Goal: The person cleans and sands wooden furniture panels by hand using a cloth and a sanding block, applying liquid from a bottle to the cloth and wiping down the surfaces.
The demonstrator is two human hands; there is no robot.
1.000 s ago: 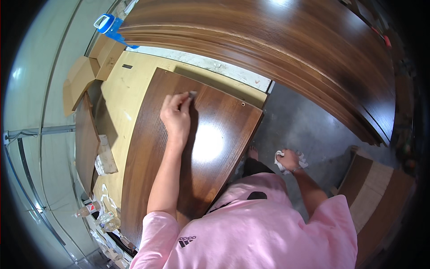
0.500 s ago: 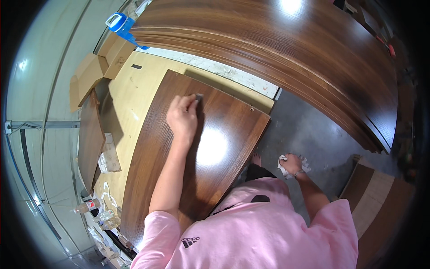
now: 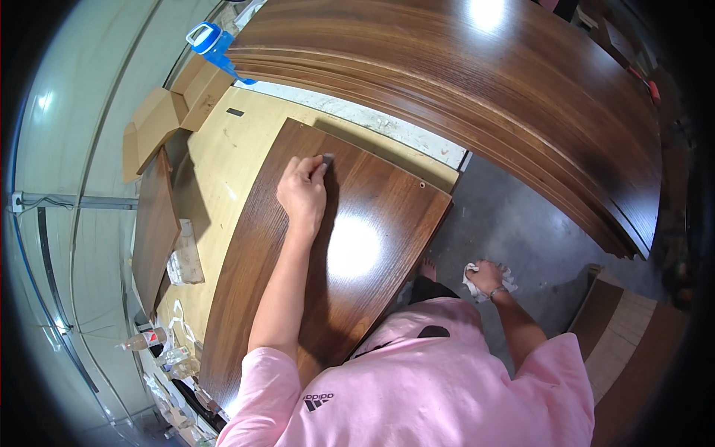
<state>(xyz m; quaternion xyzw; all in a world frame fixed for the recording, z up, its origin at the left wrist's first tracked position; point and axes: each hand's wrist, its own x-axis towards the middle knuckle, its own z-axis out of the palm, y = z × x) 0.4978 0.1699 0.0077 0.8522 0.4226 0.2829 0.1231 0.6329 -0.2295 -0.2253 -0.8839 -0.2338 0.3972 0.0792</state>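
Observation:
A glossy dark brown wood panel point(image 3: 261, 246) lies on the pale workbench before me, with a small hole near its far right corner. Over the panel's far part, my left hand point(image 3: 302, 190) pinches a small dark grey piece point(image 3: 327, 159) between thumb and fingers. The piece is too small to name by kind; whether it touches the panel I cannot tell. Off the panel's right side, my right hand point(image 3: 485, 277) hangs above the floor, its fingers closed on a crumpled white cloth point(image 3: 471, 274).
A stack of long brown panels point(image 3: 447, 67) stands along the far side. By its left end is a blue bottle point(image 3: 212, 43) next to an open cardboard box point(image 3: 160, 119). Plastic bottles point(image 3: 145, 340) lie at the left. A large carton point(image 3: 625, 335) stands at the lower right.
The whole view has shifted slightly. My left hand keeps its pinch on the small grey piece at almost the same place on the panel, and the right still grips the cloth.

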